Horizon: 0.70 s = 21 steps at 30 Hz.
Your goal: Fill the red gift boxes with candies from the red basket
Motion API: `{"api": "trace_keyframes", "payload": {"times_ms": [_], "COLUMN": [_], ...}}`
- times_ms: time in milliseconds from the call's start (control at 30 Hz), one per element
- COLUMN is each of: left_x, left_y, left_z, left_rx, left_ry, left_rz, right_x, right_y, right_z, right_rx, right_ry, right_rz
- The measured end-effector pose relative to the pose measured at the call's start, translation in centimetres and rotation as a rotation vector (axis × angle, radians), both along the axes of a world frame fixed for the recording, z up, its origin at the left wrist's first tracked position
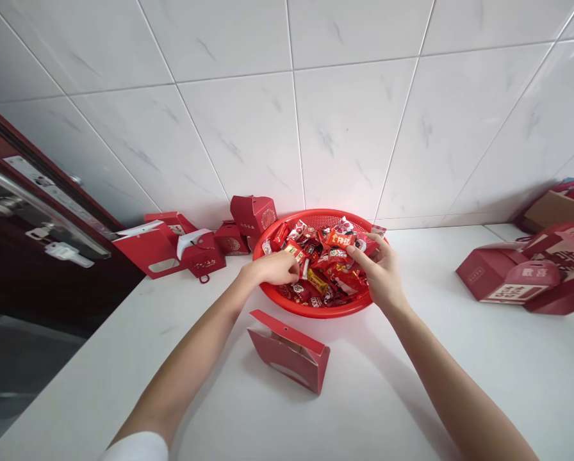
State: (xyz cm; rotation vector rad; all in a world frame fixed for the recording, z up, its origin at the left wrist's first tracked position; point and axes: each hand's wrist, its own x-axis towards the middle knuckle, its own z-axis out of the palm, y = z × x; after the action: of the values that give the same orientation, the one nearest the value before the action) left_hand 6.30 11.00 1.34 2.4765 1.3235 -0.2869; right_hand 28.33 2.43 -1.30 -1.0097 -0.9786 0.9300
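Observation:
A red plastic basket (pixel 316 312) full of wrapped candies (pixel 337 269) stands against the tiled wall. My left hand (pixel 278 267) reaches over its left rim, fingers curled down among the candies; what they grip, if anything, is hidden. On the right side, my right hand (pixel 379 267) pinches a red-wrapped candy (pixel 341 240) between thumb and fingers, above the heap. Just in front of the basket, a red paper box (pixel 287 358) stands on the white surface, its top flap partly lifted and its inside mostly out of sight.
Several red gift boxes (pixel 203 256) cluster left of the basket by the wall. More red boxes (pixel 508 275) lie at the right, near a brown cardboard box (pixel 563 210). A dark door with keys (pixel 68 254) in its lock borders the surface at left.

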Motion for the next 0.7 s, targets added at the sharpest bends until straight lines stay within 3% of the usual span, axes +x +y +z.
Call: {"api": "trace_keyframes", "payload": {"times_ms": [167, 333, 600, 700], "left_x": [1.2, 2.5, 0.9, 1.1], "left_y": [2.0, 3.6, 0.0, 0.0], "left_z": [0.2, -1.4, -0.8, -0.7], "left_rx": [0.156, 0.024, -0.222, -0.244], "left_ry": [-0.070, 0.010, -0.018, -0.083], "left_rz": [0.034, -0.023, -0.193, -0.215], "right_x": [-0.1, -0.1, -0.2, -0.3], "right_y": [-0.3, -0.2, -0.2, -0.3], "right_z": [0.3, 0.2, 0.3, 0.4], "right_rx": [-0.011, -0.015, -0.013, -0.034], "right_ry": [0.048, 0.068, 0.045, 0.043], "right_rz": [0.008, -0.005, -0.018, -0.017]}}
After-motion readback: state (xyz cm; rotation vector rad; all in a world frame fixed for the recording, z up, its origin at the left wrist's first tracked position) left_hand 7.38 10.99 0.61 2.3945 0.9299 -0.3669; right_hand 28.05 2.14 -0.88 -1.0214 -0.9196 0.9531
